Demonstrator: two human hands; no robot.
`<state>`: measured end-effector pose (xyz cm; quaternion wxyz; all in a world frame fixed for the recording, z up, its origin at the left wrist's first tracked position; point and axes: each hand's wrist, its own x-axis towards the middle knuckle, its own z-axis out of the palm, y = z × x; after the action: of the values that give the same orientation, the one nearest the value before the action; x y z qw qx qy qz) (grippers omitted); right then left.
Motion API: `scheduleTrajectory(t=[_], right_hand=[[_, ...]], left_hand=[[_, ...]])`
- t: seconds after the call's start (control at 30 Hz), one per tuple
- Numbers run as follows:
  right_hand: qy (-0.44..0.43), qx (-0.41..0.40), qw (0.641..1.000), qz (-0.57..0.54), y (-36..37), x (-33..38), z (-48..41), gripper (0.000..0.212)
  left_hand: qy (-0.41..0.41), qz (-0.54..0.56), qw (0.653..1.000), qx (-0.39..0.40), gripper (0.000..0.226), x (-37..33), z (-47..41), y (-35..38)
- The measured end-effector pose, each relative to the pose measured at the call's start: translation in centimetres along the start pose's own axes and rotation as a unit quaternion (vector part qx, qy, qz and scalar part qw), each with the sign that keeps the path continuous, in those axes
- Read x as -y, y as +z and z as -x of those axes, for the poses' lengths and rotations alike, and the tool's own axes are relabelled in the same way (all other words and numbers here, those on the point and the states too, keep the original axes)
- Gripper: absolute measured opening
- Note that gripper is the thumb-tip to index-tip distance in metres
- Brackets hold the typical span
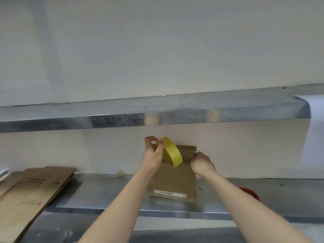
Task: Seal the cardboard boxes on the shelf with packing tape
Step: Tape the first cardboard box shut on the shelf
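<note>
A small brown cardboard box (173, 181) with a white label near its front edge sits on the metal shelf (105, 192), close to the wall. My left hand (154, 151) holds a yellow roll of packing tape (171, 152) above the box's far left part, fingers curled round the roll. My right hand (201, 163) pinches the tape's end at the box's far right edge. A strip of clear tape stretches between the roll and that hand across the box top.
Flattened cardboard sheets (29, 193) with red print lie at the left end of the shelf. A red object (250, 192) shows behind my right forearm. A second metal shelf (157, 113) runs overhead, with a white wall behind.
</note>
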<state>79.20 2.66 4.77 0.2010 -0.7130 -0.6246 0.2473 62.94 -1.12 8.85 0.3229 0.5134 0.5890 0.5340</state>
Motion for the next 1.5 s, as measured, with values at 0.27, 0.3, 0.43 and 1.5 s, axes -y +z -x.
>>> scheduleTrajectory(t=[0.27,0.3,0.43,1.5], right_hand=[[0.044,-0.009,0.998,0.034,-1.2,0.4,0.2,0.034],[0.031,-0.024,0.999,0.036,-1.7,0.5,0.2,0.039],[-0.100,-0.105,0.985,-0.095,-4.5,1.5,0.3,0.038],[-0.101,-0.074,0.983,0.136,6.3,10.0,-2.6,0.066]], left_hand=[[0.006,0.013,0.999,0.034,0.017,-0.2,0.0,-0.7],[0.010,0.013,0.999,0.040,0.015,-0.2,0.0,-0.7],[0.004,-0.012,0.998,0.062,0.025,-0.3,-0.1,-0.5],[-0.065,0.149,0.980,0.118,0.043,1.9,-8.9,-8.1]])
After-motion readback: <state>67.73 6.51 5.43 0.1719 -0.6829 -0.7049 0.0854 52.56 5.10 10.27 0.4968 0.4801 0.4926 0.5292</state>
